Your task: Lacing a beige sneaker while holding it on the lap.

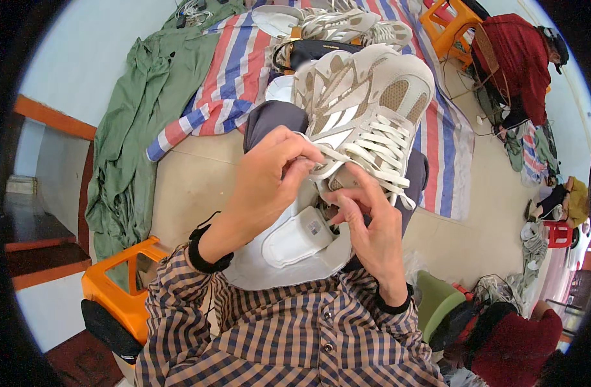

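Observation:
Two beige, grey and white sneakers lie side by side over my lap, toes pointing away. On the right-hand sneaker (392, 97), thick white shoelaces (379, 151) cross the front in loose rows. My left hand (270, 184) is closed, thumb and forefinger pinching a shoelace beside the upper eyelets. Close by, my right hand (373, 232) has its forefinger stretched against the lacing. Its thumb and other fingers curl at the sneaker's upper edge, partly hidden. Against the left sneaker (321, 90) rests the back of my left hand's fingers. A white insole (299, 238) shows below, between my wrists.
More sneakers (340, 26) and a black pouch (321, 50) lie ahead on a striped sheet (447, 161). A green cloth (128, 129) spreads at left. Orange stools (115, 284) stand near left and far right. A green chair (437, 300) and several people are at right.

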`<move>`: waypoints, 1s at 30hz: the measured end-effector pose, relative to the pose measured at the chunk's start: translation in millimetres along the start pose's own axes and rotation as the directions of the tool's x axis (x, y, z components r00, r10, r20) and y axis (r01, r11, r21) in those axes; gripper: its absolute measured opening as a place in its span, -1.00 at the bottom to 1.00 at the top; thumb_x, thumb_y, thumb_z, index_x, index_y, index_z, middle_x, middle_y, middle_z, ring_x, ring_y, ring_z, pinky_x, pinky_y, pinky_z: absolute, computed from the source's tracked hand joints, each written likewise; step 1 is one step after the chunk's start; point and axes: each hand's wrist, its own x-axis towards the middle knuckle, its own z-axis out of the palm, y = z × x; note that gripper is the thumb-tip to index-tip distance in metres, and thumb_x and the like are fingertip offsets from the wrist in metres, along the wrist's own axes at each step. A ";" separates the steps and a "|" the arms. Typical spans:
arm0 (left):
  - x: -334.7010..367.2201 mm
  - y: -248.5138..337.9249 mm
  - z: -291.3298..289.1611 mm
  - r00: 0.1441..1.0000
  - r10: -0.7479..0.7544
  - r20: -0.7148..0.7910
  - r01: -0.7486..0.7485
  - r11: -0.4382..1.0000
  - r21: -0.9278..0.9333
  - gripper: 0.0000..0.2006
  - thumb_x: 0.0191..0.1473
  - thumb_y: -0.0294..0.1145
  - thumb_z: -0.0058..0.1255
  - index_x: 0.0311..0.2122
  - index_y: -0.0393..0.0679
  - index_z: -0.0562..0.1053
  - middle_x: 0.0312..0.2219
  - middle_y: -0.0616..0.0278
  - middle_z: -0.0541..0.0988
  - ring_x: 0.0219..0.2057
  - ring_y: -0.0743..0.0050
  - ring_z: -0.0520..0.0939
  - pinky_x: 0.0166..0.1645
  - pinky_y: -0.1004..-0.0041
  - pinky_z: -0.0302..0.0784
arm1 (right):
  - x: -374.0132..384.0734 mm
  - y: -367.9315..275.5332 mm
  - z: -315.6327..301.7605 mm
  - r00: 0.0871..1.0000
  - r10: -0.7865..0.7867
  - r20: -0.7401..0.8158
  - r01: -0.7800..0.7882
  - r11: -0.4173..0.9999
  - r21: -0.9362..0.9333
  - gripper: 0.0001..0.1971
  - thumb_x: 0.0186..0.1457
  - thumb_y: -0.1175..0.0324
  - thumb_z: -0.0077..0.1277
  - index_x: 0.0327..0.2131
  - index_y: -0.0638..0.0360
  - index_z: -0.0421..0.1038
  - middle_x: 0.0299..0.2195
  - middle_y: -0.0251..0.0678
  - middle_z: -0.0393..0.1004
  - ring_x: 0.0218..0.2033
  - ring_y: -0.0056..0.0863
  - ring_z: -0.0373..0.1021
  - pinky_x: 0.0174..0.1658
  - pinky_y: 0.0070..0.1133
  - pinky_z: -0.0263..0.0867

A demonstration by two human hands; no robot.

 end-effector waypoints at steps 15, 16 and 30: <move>24.8 13.9 9.8 0.957 0.219 0.191 -0.278 0.885 0.374 -0.95 -0.05 -0.61 -0.05 -0.43 -0.24 0.39 -0.49 0.01 0.39 -0.41 -0.04 0.48 -0.37 0.25 0.36 | -2.2 21.5 9.2 0.987 -0.101 -0.125 0.083 0.987 -0.136 -0.62 0.13 0.35 -0.06 0.06 0.09 0.30 -0.47 -0.04 0.50 -0.48 -0.07 0.47 -0.42 -0.33 0.39; 27.4 14.0 6.8 0.942 0.219 0.253 -0.308 0.863 0.400 -0.96 -0.04 -0.61 -0.05 -0.42 -0.24 0.39 -0.49 0.01 0.39 -0.40 -0.03 0.48 -0.36 0.26 0.35 | -1.2 22.9 12.3 0.981 -0.131 -0.142 0.105 0.978 -0.179 -0.63 0.13 0.36 -0.09 0.04 0.10 0.29 -0.50 -0.02 0.49 -0.50 -0.05 0.47 -0.45 -0.25 0.36; 12.7 -2.8 5.8 0.974 -0.187 0.130 0.197 0.977 -0.075 -0.93 0.04 -0.65 -0.12 -0.32 -0.28 0.34 -0.44 0.27 0.40 -0.43 0.58 0.40 -0.29 0.57 0.34 | 5.6 25.2 17.3 0.956 -0.242 -0.167 0.211 0.960 -0.182 -0.58 0.10 0.39 -0.07 0.05 0.22 0.17 -0.61 -0.04 0.41 -0.55 -0.01 0.38 -0.47 -0.22 0.25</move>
